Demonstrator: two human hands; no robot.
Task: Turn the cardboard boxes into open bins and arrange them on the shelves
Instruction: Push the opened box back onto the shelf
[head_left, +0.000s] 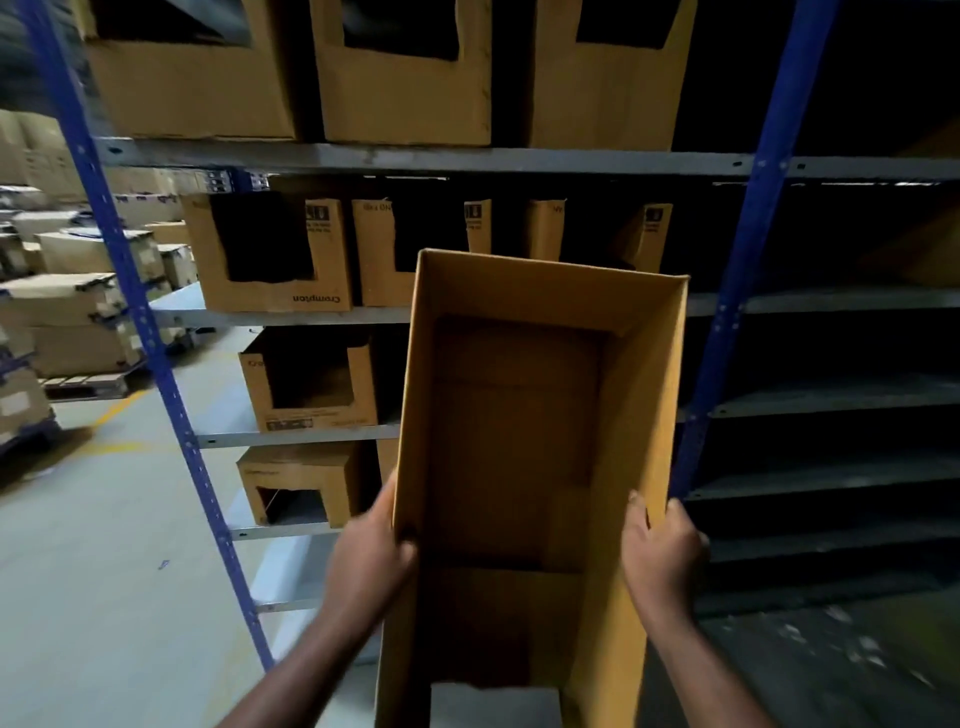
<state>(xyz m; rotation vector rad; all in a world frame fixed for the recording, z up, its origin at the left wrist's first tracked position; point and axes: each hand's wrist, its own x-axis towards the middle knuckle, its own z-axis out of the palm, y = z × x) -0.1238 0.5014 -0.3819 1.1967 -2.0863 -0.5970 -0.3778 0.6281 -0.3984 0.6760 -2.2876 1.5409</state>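
Long brown open-topped cardboard box (519, 441) is carried in front of the blue-posted grey metal shelving (415, 158), its cut end nearest the wearer. Left hand (371, 556) grips the left wall, thumb hooked over the rim. Right hand (665, 551) grips the right wall the same way. Cut-front cardboard bins (270, 254) sit on the shelves. We judge this the placing step. Next move needs a free slot, with the box slid in level beside a neighbour.
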